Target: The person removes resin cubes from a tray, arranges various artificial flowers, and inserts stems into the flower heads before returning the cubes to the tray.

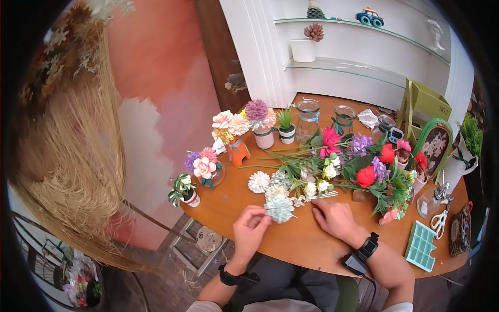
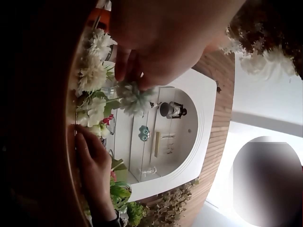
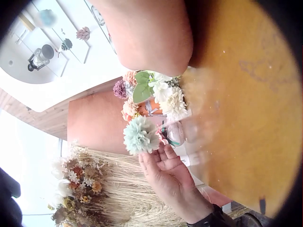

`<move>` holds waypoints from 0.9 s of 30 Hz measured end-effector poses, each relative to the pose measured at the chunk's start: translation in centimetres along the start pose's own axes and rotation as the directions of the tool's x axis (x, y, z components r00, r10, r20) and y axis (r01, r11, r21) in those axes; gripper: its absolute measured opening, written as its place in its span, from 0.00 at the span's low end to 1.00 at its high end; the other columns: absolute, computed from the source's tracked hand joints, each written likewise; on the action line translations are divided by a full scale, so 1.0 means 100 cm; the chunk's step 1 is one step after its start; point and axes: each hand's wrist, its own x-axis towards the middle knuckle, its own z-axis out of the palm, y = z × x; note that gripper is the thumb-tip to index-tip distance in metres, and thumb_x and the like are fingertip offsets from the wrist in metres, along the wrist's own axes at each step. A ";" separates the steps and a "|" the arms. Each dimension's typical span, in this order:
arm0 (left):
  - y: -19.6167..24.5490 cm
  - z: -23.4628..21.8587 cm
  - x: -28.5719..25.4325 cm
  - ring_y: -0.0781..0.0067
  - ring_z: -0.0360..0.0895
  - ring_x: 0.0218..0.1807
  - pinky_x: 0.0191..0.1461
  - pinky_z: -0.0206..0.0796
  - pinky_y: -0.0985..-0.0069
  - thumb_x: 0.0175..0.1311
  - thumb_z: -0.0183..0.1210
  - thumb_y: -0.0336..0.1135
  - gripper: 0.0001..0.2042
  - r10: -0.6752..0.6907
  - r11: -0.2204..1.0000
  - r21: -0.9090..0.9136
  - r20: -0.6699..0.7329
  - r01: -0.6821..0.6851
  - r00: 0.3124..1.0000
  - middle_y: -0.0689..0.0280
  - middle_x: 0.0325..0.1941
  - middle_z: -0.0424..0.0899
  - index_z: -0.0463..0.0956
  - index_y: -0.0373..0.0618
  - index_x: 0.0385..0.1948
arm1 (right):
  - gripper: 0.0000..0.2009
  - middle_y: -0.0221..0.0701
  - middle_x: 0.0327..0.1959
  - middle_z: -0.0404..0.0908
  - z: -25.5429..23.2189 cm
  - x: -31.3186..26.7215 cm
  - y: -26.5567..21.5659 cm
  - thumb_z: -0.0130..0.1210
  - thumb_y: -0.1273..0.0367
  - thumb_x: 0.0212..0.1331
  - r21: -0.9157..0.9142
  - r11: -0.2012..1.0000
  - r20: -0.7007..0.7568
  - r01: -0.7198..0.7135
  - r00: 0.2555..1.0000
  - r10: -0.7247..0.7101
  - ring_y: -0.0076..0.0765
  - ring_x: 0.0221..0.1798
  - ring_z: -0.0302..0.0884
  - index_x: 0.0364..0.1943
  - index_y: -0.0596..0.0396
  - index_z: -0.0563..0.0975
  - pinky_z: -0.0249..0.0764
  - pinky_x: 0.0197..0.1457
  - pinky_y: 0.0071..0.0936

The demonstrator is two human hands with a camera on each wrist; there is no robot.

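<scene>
My left hand pinches a pale mint pompom flower at its underside, raised above the table's front edge. The same bloom faces the right wrist camera, with the left hand's thumb and fingers just below it. My right hand rests on the wooden tabletop, fingertips right beside several thin white sticks. From the left wrist, that right hand lies low with its fingers loosely bent, close to white blossoms. White and cream pompom flowers lie just beyond the left hand.
Long-stemmed artificial flowers with a red rose spread across the table's middle and right. Glass vases and a pink pot stand behind. At right are scissors, a mint compartment tray and a green framed piece.
</scene>
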 end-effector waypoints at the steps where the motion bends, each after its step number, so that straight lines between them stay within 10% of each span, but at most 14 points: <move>1: -0.002 0.004 -0.002 0.74 0.80 0.44 0.50 0.75 0.78 0.64 0.58 0.16 0.07 0.001 1.000 -0.002 -0.010 -0.001 1.000 0.64 0.44 0.77 0.76 0.33 0.42 | 0.11 0.43 0.32 0.84 0.000 0.000 0.000 0.55 0.65 0.62 -0.002 1.000 0.006 0.008 1.000 -0.008 0.54 0.34 0.81 0.45 0.54 0.79 0.76 0.36 0.47; 6: -0.018 0.019 0.000 0.75 0.81 0.42 0.47 0.76 0.77 0.70 0.54 0.21 0.04 -0.179 0.962 -0.206 0.018 0.179 0.984 0.63 0.40 0.81 0.73 0.34 0.42 | 0.11 0.41 0.29 0.83 -0.004 0.003 -0.009 0.57 0.62 0.63 0.366 0.923 0.041 -0.115 0.993 0.108 0.50 0.32 0.81 0.43 0.54 0.79 0.75 0.37 0.42; 14: -0.028 0.036 -0.004 0.73 0.80 0.42 0.49 0.75 0.76 0.70 0.55 0.22 0.03 -0.234 0.931 -0.279 0.042 0.236 0.971 0.60 0.44 0.81 0.71 0.37 0.41 | 0.09 0.45 0.29 0.78 0.007 -0.002 -0.013 0.58 0.65 0.63 0.317 0.939 0.021 0.131 0.989 -0.145 0.54 0.33 0.78 0.36 0.58 0.77 0.73 0.37 0.44; 20: -0.017 0.043 -0.007 0.77 0.79 0.46 0.47 0.73 0.78 0.66 0.61 0.25 0.13 -0.211 0.977 0.025 0.049 0.210 0.976 0.62 0.45 0.80 0.71 0.36 0.51 | 0.07 0.43 0.26 0.77 0.000 -0.003 -0.017 0.58 0.67 0.62 0.285 0.941 0.073 0.181 0.975 -0.210 0.53 0.31 0.77 0.33 0.58 0.77 0.72 0.35 0.45; 23: -0.030 0.037 -0.007 0.80 0.78 0.47 0.47 0.73 0.80 0.65 0.62 0.24 0.17 0.081 0.896 0.420 0.165 -0.144 0.983 0.63 0.48 0.79 0.71 0.36 0.54 | 0.07 0.42 0.24 0.77 -0.003 -0.003 -0.019 0.57 0.68 0.62 0.249 0.947 0.125 0.202 0.963 -0.238 0.52 0.30 0.77 0.32 0.57 0.78 0.72 0.34 0.45; 27: -0.019 0.030 -0.004 0.78 0.77 0.50 0.51 0.72 0.80 0.62 0.63 0.22 0.19 -0.313 0.935 0.172 -0.013 0.311 0.950 0.63 0.51 0.77 0.71 0.37 0.55 | 0.06 0.40 0.23 0.76 0.000 -0.004 -0.014 0.57 0.68 0.61 0.245 0.935 0.126 0.258 0.947 -0.294 0.51 0.30 0.77 0.31 0.57 0.78 0.72 0.33 0.44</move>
